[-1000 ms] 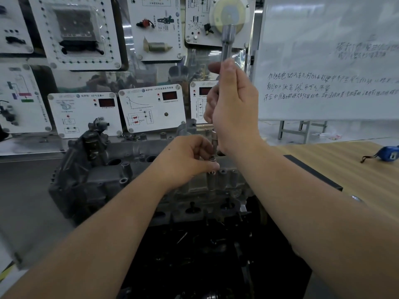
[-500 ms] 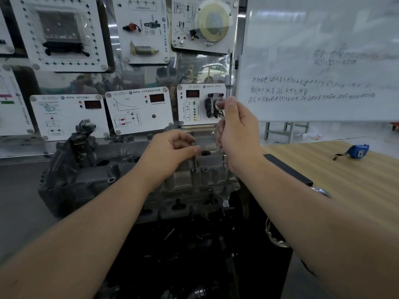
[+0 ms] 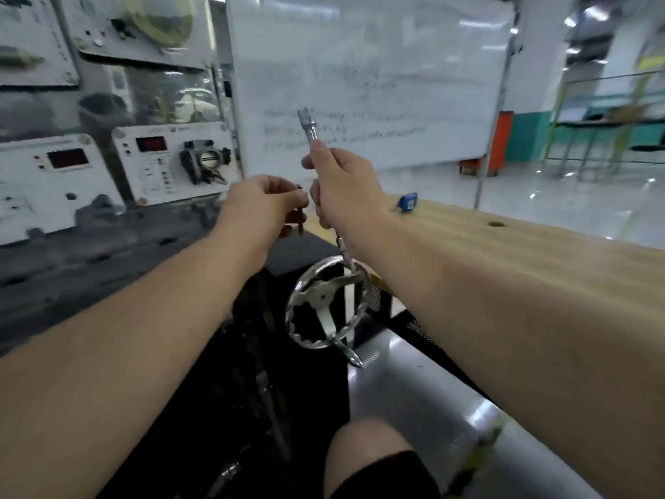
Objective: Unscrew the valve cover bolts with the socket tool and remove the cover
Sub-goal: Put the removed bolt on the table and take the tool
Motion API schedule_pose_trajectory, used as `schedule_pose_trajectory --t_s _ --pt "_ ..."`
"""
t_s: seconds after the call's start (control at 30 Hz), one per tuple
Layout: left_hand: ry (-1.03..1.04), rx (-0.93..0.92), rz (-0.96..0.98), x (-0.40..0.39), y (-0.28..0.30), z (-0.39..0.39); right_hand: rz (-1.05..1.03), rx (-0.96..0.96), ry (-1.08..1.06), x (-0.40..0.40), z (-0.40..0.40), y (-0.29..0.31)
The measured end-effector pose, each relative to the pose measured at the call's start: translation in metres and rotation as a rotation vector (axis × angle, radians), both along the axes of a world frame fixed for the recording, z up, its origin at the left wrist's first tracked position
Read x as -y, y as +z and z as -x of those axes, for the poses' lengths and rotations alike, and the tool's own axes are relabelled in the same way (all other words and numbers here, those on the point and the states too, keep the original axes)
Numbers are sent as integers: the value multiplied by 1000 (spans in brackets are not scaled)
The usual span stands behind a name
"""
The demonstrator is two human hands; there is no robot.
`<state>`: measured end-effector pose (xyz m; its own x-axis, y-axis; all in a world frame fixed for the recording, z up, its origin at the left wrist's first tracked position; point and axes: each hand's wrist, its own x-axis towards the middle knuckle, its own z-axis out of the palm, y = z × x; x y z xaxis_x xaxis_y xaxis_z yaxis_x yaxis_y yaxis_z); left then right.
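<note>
- Right hand (image 3: pixel 342 189): fingers wrapped round the shaft of the socket tool (image 3: pixel 312 128). The tool's long axis runs steeply, upper end tilted left above the fist, lower end emerging below the hand toward the chrome handwheel (image 3: pixel 325 307).
- Left hand (image 3: pixel 262 207): fingertips pinching a dark bolt (image 3: pixel 299 221), which hangs roughly upright below them, just beside the right hand and the tool's shaft.
- Key relation: the bolt lies immediately left of the tool, and both are held in the air off the engine. The wooden bench (image 3: pixel 521 253) lies to the right, its near-left corner closest to the right hand. Judgement: the bolt appears freed and likely needs setting down; the left hand would have to cross to reach the bench.
- Valve cover: not clearly identifiable; the dark engine mass (image 3: pixel 90 253) at lower left is motion-blurred.
- Surroundings: a blue tape measure (image 3: pixel 408 202) near the bench's far-left edge; whiteboard (image 3: pixel 378 66) behind; instrument panels (image 3: pixel 172 163) at left.
</note>
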<state>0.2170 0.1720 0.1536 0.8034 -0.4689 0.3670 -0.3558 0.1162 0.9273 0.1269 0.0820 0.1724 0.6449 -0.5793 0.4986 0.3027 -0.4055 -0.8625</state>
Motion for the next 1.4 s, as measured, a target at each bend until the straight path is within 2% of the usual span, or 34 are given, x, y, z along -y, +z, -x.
schedule_pose_trajectory --t_s 0.17,0.37,0.67,0.77,0.93,1.0,1.2,1.4 --pt "-279 -158 -81 102 -33 59 -21 -96 -223 84 68 -28" --pt "-459 -152 -275 196 -73 145 -100 -244 -410 166 153 -60" --pt "-542 282 -626 257 -129 245 -149 -341 -648 236 260 -84" --pt "-508 424 -672 267 -133 260 -169 -322 -655 243 276 -84" --pt "-504 511 -704 281 -140 279 -159 -331 -680 249 293 -77" --pt "-536 485 -718 284 -142 283 -155 -324 -683 250 297 -76" --pt "-648 121 -675 277 -140 272 -140 -329 -676 256 295 -79" --pt "-707 71 -678 266 -138 256 -132 -325 -633 249 269 -80"
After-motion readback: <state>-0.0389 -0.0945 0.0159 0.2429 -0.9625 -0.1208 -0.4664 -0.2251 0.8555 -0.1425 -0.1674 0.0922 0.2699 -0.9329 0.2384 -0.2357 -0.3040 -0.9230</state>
